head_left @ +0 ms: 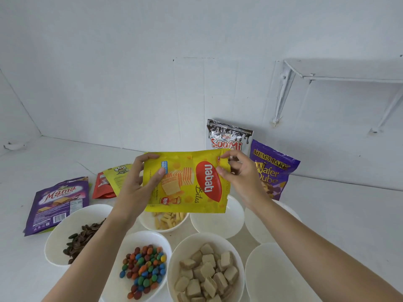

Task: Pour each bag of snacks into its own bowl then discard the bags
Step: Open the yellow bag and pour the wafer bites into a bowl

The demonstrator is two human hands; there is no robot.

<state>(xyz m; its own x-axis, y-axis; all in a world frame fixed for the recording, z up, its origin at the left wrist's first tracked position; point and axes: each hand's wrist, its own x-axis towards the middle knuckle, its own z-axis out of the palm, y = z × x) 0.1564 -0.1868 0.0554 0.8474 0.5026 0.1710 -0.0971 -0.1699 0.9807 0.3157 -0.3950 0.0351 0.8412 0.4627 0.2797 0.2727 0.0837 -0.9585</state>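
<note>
The nabati bag (187, 182) is yellow with a red oval (white lettering inside). The Mama bag (57, 203) and Wafer Cube bag (273, 168) are purple; the candies (144, 271) are multicoloured, their bowl (148, 237) white.

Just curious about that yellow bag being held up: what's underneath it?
Below the yellow bag shows a bowl of pale sticks, with an empty bowl beside it. The bag covers the far part of each.
</note>
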